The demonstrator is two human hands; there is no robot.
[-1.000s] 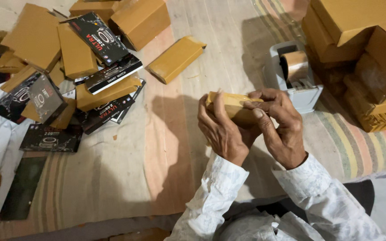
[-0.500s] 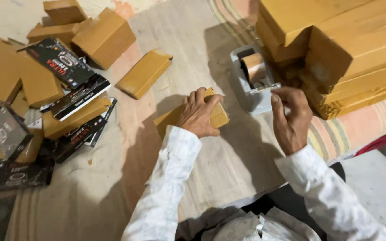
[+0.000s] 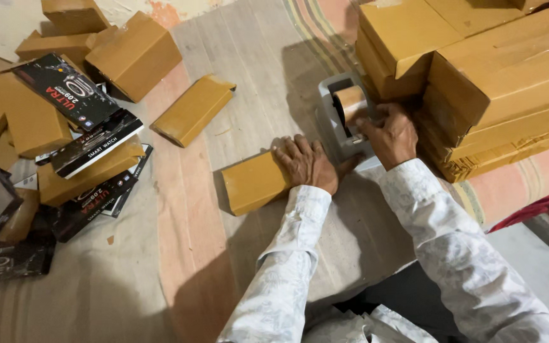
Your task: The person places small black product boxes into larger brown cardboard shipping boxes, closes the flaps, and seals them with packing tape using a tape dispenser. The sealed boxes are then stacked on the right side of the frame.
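My left hand rests flat on one end of a small brown-wrapped box that lies on the striped mat. My right hand is at a grey tape dispenser just beyond it, fingers pinching at the brown tape roll. Both sleeves are white with a faint pattern.
A second wrapped box lies alone on the mat to the left. Further left is a heap of brown boxes and black printed cartons. Large stacked brown cartons stand at the right. A red cloth lies at the mat's right edge.
The box came down from both hands onto the mat, and my left hand now presses on it. My right hand moved away to the tape dispenser.
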